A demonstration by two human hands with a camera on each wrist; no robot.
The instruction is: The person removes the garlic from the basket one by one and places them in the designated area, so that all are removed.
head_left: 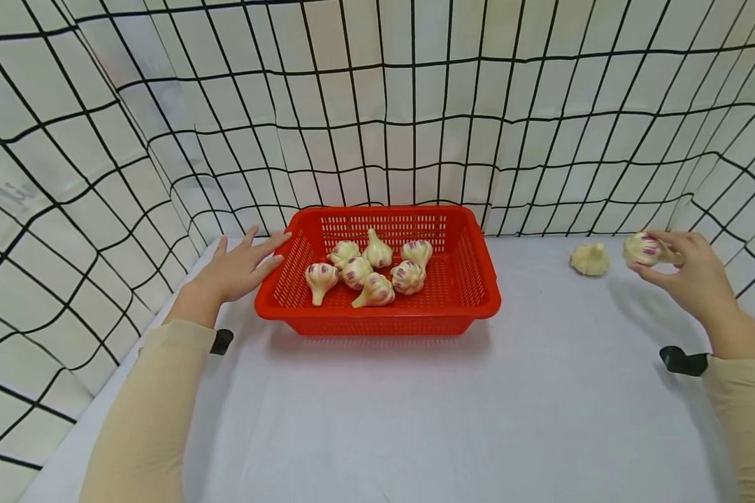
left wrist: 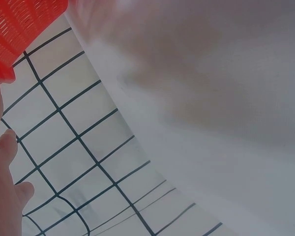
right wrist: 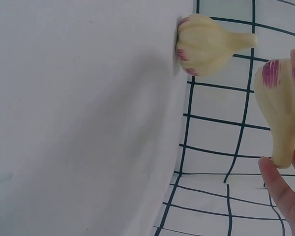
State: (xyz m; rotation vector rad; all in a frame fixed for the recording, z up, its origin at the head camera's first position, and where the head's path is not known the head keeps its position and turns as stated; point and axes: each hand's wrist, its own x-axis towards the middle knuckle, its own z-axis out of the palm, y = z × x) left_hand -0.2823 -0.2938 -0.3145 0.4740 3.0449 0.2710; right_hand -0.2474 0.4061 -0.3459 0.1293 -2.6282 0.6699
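Observation:
In the head view my right hand (head_left: 698, 276) holds a garlic bulb (head_left: 643, 250), cream with purple streaks, above the white table at the right. The same bulb (right wrist: 280, 108) shows in the right wrist view, its stem end pointing down by a fingertip. Just left of it a second garlic bulb (head_left: 590, 259) stands on the table. My left hand (head_left: 239, 267) has its fingers spread, with fingertips at the left rim of a red plastic basket (head_left: 377, 325). Inside the basket lie several garlic bulbs (head_left: 356, 273), some with purple streaks.
Behind the table and along both sides rises a white backing with black netting (head_left: 415, 119) over it. The white tabletop (head_left: 403, 412) spreads in front of the basket. A black strap end (head_left: 682, 361) juts from the right wrist.

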